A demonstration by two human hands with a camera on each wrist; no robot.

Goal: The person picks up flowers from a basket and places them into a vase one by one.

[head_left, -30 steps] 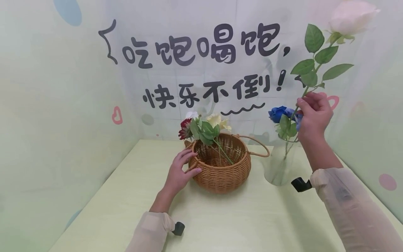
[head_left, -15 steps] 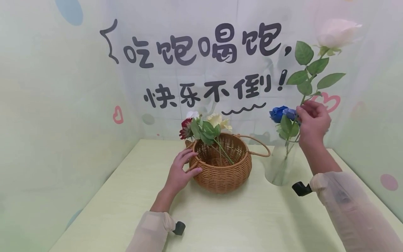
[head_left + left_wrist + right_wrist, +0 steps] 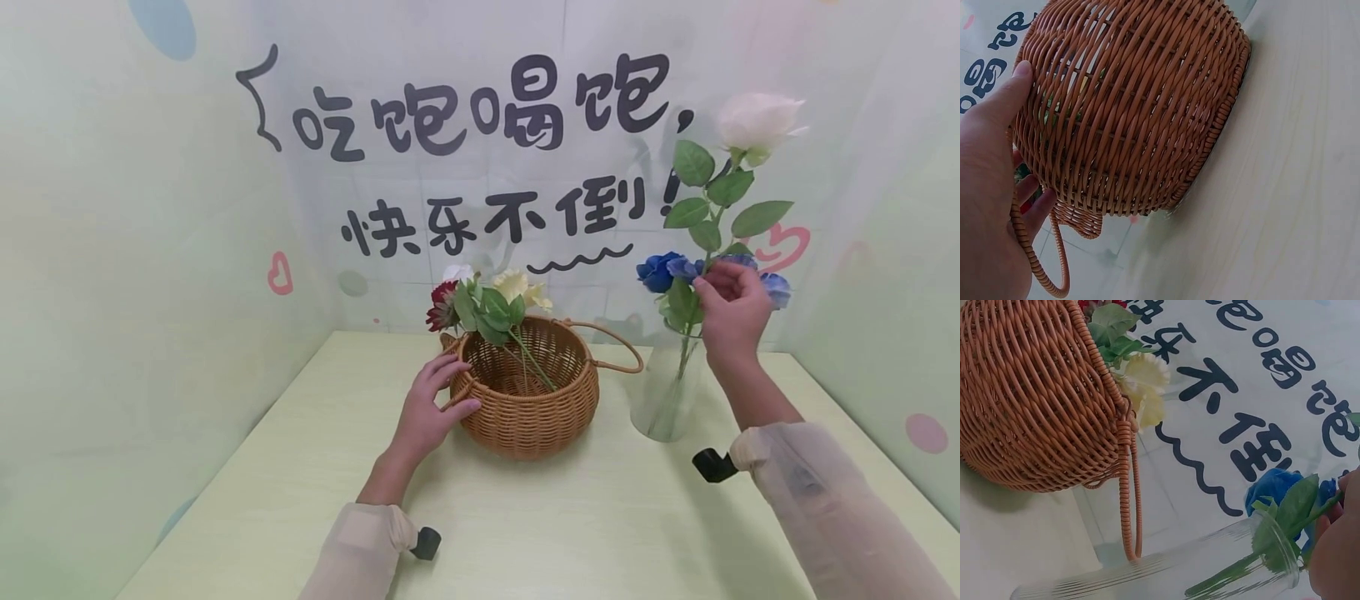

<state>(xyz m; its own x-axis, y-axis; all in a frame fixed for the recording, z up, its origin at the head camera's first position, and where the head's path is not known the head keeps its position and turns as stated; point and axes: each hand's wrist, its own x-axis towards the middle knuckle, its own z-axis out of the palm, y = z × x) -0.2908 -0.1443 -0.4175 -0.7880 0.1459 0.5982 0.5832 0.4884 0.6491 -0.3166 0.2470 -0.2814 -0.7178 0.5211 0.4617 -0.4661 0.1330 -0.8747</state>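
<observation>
1. Head view: left of the wicker basket (image 3: 528,429), the left hand (image 3: 426,412) holds its side, thumb and fingers spread; right of the basket, the raised right hand (image 3: 733,321) pinches a pale rose (image 3: 757,123) by its stem, just above a glass vase (image 3: 660,408), partly hiding blue flowers (image 3: 660,272).
2. Left wrist view: the thumb lies against the basket's wall, palm cropped.
3. Right wrist view: past the basket's handle (image 3: 1125,506), the right hand is mostly cut off.
</observation>
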